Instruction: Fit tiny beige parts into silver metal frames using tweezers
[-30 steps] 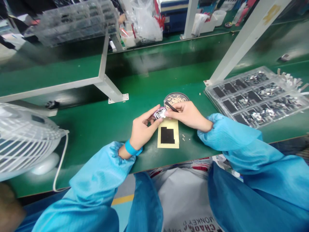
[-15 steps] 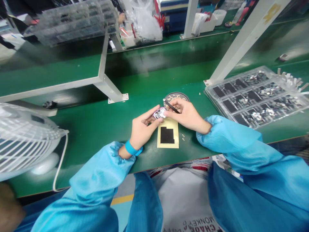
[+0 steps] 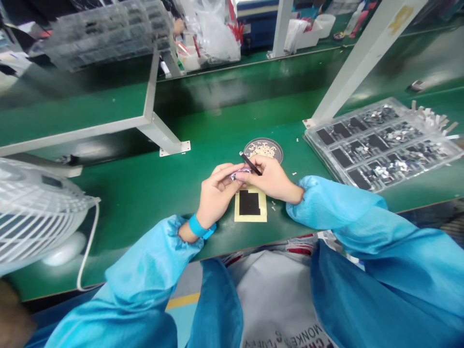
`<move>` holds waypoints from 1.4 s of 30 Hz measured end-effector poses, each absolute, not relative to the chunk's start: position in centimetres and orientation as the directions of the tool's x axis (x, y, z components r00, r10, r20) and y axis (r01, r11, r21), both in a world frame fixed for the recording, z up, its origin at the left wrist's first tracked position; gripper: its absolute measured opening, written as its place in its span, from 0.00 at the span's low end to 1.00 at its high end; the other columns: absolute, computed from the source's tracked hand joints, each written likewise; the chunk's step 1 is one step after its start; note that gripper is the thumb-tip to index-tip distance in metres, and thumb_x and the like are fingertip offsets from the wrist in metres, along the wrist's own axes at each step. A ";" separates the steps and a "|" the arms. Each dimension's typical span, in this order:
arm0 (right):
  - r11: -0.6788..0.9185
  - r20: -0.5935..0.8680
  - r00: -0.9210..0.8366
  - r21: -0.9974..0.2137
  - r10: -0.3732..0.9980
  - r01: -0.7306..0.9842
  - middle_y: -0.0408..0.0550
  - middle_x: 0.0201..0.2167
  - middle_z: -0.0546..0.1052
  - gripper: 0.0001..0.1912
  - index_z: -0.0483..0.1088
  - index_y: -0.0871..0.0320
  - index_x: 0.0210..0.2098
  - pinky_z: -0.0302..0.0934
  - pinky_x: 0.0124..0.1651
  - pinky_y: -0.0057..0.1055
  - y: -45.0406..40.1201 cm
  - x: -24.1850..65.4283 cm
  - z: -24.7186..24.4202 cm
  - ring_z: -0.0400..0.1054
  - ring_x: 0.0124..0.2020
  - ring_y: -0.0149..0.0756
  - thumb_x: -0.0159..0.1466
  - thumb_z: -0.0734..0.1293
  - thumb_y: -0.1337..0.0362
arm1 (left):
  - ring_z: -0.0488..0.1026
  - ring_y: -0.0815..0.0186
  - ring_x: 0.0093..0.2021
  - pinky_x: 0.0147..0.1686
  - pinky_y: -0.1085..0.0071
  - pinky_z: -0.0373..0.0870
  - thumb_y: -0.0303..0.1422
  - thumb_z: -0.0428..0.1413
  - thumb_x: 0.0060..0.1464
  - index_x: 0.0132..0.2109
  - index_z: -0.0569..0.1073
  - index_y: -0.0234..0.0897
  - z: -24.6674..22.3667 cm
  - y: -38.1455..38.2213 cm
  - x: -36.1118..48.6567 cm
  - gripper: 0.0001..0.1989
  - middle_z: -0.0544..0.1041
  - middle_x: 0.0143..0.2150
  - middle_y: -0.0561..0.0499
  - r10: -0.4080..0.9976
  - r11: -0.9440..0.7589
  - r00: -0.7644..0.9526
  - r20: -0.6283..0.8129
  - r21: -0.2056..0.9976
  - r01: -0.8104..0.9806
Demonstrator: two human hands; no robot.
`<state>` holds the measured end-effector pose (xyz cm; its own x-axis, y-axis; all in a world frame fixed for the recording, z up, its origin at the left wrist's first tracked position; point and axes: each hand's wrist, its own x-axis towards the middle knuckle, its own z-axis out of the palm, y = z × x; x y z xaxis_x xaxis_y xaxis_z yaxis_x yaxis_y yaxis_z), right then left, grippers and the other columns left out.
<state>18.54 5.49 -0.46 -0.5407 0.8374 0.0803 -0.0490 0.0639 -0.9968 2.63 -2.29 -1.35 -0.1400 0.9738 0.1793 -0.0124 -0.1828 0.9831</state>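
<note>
Pinching a small purple-edged part (image 3: 238, 173) near the far edge of a yellow sheet (image 3: 250, 218), the left hand (image 3: 214, 195) has its grip clamped on it; beside it, the right hand (image 3: 271, 179) clasps a dark stick (image 3: 250, 163). Beyond the sheet, a round dish (image 3: 279, 152) holds pale bits (image 3: 261, 147).

Shiny light-blue fabric sleeves (image 3: 337, 205) with gathered cuffs (image 3: 296, 200) end above bare fingers (image 3: 226, 170); a flat bright-blue band (image 3: 197, 225) circles the left wrist (image 3: 186, 233). A darker blue cloth overgarment (image 3: 222, 304) hangs open over a grey shirt (image 3: 275, 290) with dark lettering (image 3: 308, 333).
</note>
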 end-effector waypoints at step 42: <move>0.796 0.439 -0.759 -0.582 0.481 0.168 0.52 0.42 0.75 0.10 0.76 0.57 0.46 0.66 0.44 0.37 7.1 21.2 -0.1 0.70 0.42 0.40 0.71 0.66 0.60 | 0.74 0.66 0.35 0.36 0.69 0.70 0.32 0.60 0.61 0.53 0.81 0.40 -1.9 -1.8 1.7 0.14 0.83 0.42 0.49 0.955 -0.211 -0.049 0.294 0.782 0.586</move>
